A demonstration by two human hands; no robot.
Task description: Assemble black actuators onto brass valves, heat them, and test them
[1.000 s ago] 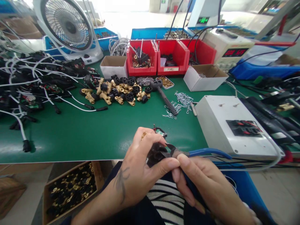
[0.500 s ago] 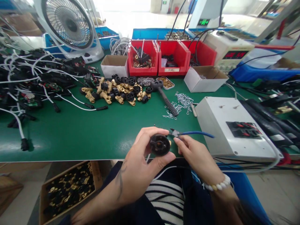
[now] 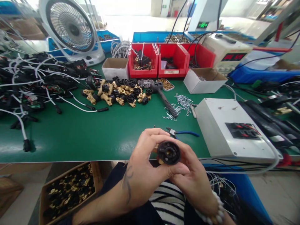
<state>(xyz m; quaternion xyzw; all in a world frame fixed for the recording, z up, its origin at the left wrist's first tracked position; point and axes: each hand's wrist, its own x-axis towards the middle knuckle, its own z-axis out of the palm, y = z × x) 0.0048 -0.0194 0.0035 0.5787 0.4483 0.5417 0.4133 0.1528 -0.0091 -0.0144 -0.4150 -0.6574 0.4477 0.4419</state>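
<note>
Between both hands, near the bench's front edge, is a brass fitting with a round black plastic cap (image 3: pixel 169 152), its open face turned up toward me. My left hand (image 3: pixel 144 173) is closed around its left side, thumb along the lower rim. Wrapped about the right side, my right hand (image 3: pixel 195 178) grips the same fitting; some of its fingers are hidden behind the cap. Just beyond the hands, blue-handled side cutters (image 3: pixel 185 133) lie on the green bench, touched by neither hand.
A black hammer (image 3: pixel 167 101) lies beside a heap of brass fittings (image 3: pixel 120 90) and loose wire clips (image 3: pixel 184 103). Red bins (image 3: pixel 143 72) stand behind. A grey metal box (image 3: pixel 217 125) is at right, cabled black parts (image 3: pixel 47 84) at left, and a carton of fittings (image 3: pixel 42 203) below.
My right hand has let go of the side cutters, which now rest on the bench. It has moved in to the fitting, which has shifted slightly right and down.
</note>
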